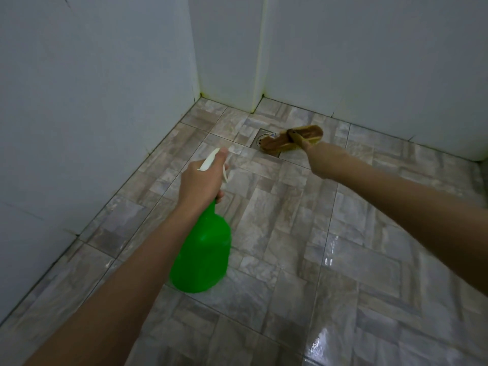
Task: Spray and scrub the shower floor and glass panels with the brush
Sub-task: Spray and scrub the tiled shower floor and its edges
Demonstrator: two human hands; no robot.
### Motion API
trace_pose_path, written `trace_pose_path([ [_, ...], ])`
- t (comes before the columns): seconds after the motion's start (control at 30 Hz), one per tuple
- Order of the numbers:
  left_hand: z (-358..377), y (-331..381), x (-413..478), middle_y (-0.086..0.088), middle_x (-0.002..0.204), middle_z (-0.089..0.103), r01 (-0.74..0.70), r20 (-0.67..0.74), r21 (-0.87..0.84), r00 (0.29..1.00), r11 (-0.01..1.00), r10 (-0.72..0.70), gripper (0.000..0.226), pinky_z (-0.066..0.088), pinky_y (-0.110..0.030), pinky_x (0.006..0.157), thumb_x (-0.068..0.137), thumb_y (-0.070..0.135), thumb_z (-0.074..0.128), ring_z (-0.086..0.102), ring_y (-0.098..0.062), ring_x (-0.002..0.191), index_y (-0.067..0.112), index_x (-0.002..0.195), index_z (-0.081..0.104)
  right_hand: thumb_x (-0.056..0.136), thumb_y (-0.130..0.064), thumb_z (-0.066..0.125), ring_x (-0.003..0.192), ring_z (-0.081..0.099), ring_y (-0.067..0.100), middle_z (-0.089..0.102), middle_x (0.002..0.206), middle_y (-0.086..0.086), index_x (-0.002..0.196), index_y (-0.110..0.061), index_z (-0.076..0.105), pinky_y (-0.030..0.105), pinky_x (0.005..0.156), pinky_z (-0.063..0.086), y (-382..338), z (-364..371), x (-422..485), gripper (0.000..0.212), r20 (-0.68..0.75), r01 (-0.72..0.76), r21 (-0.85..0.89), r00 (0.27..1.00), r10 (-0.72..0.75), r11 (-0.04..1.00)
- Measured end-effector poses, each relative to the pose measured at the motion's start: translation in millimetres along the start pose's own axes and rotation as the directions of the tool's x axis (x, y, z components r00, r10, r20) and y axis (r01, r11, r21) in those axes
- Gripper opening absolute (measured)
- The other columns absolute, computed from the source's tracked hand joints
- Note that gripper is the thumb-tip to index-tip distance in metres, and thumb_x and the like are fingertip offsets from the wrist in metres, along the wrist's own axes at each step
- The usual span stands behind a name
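My left hand (202, 180) grips the white trigger head of a green spray bottle (203, 256), which hangs above the tiled shower floor (277, 233) with its nozzle aimed toward the far corner. My right hand (307, 147) is stretched forward and holds the handle of a wooden scrub brush (291, 140). The brush head lies flat on the floor, partly over the square drain (260, 136). Most of my right hand is hidden behind my own wrist.
White tiled walls (105, 101) close in the left side and the back, with a protruding column (229, 62) at the far corner. Yellowish grime shows in the corner joints. The floor at the lower right (327, 260) is wet and shiny.
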State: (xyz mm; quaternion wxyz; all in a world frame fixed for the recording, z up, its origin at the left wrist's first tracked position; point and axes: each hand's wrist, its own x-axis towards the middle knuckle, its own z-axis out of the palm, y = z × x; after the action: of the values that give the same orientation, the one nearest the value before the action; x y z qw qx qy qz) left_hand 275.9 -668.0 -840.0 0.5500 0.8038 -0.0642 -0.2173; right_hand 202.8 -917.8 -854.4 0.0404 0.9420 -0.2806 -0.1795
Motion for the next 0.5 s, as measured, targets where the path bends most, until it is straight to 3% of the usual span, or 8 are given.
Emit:
trace_pose_path([
  [0.13,-4,-2,3,-0.017,0.096,0.075,0.008,0.010,-0.014,1.000,1.000,-0.007,0.050,0.043,-0.019,0.039,0.099,0.053,0.053,0.049,-0.010,0.036,0.010,0.089,0.075,0.094,0.004,0.039,0.055,0.047,0.017,0.051,0.085,0.012,0.155,-0.026,0.000,0.028,0.044,0.040,4,-12,-17,0.078,0.059,0.008,-0.007,0.998,-0.007,1.000],
  [0.27,-6,-3,9,-0.011,0.095,0.077,0.024,-0.004,-0.051,1.000,0.998,-0.024,0.046,0.044,-0.024,0.043,0.097,0.056,0.054,0.050,-0.010,0.035,0.015,0.089,0.074,0.094,0.003,0.038,0.063,0.048,0.024,0.053,0.083,0.013,0.155,-0.027,-0.007,0.039,0.062,0.045,-26,-4,17,0.082,-0.029,0.019,0.078,0.999,-0.017,0.997],
  [0.37,0,-5,8,-0.015,0.093,0.076,0.016,-0.008,-0.065,1.000,0.998,-0.016,0.048,0.045,-0.026,0.046,0.097,0.056,0.055,0.049,-0.011,0.035,0.013,0.088,0.075,0.093,0.004,0.041,0.061,0.046,0.023,0.059,0.098,0.019,0.154,-0.029,-0.010,0.037,0.059,0.044,-20,-3,23,0.087,-0.042,0.039,0.080,0.998,-0.035,0.996],
  [0.5,3,-3,7,-0.017,0.094,0.076,0.018,0.014,-0.061,1.000,0.998,-0.017,0.050,0.045,-0.026,0.046,0.097,0.056,0.054,0.051,-0.012,0.036,0.011,0.090,0.075,0.092,0.007,0.039,0.053,0.049,0.019,0.047,0.071,0.008,0.154,-0.029,-0.010,0.030,0.042,0.038,-10,1,-23,0.087,0.052,0.035,0.086,0.998,-0.039,0.996],
])
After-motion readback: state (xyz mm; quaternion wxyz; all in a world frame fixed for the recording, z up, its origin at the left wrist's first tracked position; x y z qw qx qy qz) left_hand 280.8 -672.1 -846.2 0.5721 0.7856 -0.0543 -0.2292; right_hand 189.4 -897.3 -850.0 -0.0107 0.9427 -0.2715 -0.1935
